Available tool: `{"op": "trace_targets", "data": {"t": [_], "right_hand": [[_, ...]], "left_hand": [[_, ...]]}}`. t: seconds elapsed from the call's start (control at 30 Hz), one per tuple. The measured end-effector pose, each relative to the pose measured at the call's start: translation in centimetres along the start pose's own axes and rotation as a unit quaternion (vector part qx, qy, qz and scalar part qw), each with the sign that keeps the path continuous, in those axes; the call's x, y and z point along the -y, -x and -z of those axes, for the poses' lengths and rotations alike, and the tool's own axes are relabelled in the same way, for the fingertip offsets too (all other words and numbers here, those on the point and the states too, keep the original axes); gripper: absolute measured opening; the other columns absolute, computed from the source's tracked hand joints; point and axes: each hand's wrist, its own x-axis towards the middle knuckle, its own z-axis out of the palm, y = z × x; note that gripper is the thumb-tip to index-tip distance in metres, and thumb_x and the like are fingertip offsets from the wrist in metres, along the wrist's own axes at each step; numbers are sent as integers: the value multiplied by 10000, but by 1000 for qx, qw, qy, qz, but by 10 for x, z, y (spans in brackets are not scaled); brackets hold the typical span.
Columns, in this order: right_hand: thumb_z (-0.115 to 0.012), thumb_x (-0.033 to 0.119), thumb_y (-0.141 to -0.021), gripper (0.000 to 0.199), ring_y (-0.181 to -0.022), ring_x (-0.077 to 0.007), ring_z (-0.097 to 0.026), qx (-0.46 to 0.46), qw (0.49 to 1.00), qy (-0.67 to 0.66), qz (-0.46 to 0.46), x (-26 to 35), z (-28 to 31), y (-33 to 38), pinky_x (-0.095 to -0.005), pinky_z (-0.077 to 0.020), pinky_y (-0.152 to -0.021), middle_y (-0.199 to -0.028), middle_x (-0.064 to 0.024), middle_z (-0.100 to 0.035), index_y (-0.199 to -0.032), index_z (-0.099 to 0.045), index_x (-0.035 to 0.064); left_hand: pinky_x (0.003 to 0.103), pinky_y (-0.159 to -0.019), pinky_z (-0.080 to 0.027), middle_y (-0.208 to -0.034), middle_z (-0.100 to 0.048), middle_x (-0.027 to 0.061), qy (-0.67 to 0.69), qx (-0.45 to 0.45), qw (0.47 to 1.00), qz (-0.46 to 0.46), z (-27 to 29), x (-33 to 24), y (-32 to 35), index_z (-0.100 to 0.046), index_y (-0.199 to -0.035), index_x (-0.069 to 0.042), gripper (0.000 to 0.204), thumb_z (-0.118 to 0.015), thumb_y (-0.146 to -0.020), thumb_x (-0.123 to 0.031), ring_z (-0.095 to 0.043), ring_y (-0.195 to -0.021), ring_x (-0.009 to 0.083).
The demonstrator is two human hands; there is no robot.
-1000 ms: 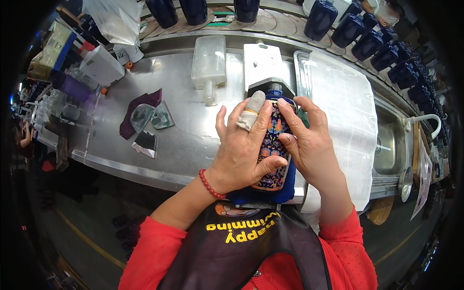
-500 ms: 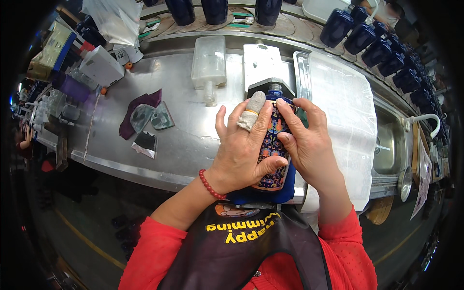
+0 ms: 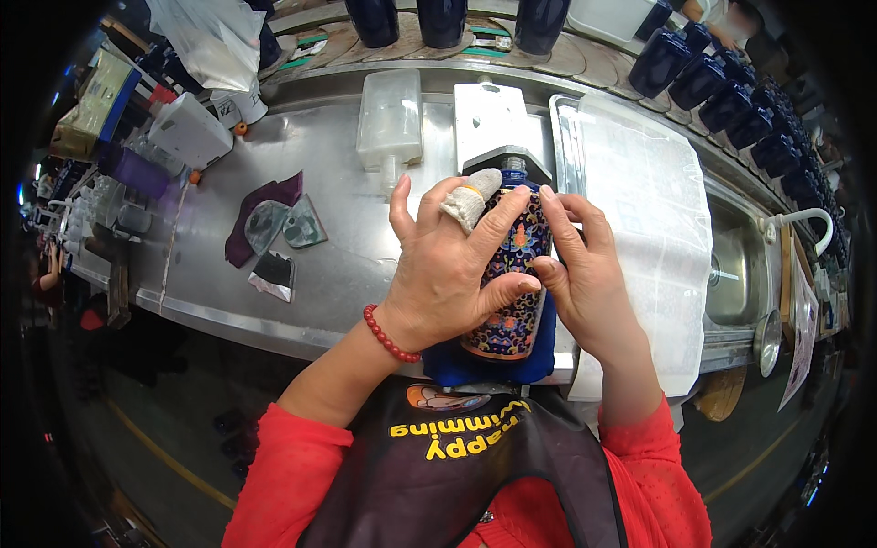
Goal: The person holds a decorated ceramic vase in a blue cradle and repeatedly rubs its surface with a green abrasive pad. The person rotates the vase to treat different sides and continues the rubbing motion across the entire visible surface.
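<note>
Both hands crowd the middle of the steel desk (image 3: 365, 265), the left hand (image 3: 448, 274) and right hand (image 3: 585, 274) wrapped round the patterned bottle (image 3: 513, 274) lying on a blue cloth (image 3: 493, 365). Just beyond their fingers stand a clear plastic dispenser (image 3: 388, 119) and a metal block (image 3: 493, 128), closing off the far side. Leftward, bare steel lies open as far as the dark rag (image 3: 265, 215) and foil scraps (image 3: 272, 272). To the right, a white sheet (image 3: 649, 219) lies flat, then the sink (image 3: 735, 265).

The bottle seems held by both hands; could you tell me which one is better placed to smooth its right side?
Right, probably. The right hand has its fingertips on that side, while the left hand wraps across the bottle, pinning it down.
</note>
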Motion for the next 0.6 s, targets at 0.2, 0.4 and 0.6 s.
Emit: {"op": "trace_targets", "data": {"t": [0.2, 0.4, 0.6], "right_hand": [[-711, 206, -962, 547, -1273, -416, -504, 3, 1000, 26, 16, 1, 1, -4, -468, -456, -1077, -1431, -219, -482, -1486, -573, 130], [-726, 182, -940, 520, -1269, -418, -508, 3, 999, 30, 22, 4, 4, -9, -471, -461, -1071, -1428, -219, -485, -1443, -609, 119], [-742, 163, -921, 520, -1259, -418, -513, 3, 999, 33, 30, 5, 4, -13, -471, -469, -1060, -1417, -215, -492, -1425, -621, 112]], "left_hand": [[661, -1174, -83, -1292, -641, 151, 30, -35, 999, 7, -5, 6, 2, -524, -1501, -91, 875, -505, -932, -756, -434, -1334, 346], [659, -1174, -91, -1311, -634, 162, 31, -36, 999, 7, -8, 8, 6, -501, -1510, -64, 901, -490, -938, -761, -435, -1323, 358], [663, -1169, -99, -1332, -627, 172, 26, -34, 999, 7, -10, 7, 6, -492, -1520, -56, 915, -478, -940, -765, -421, -1331, 361]]}}
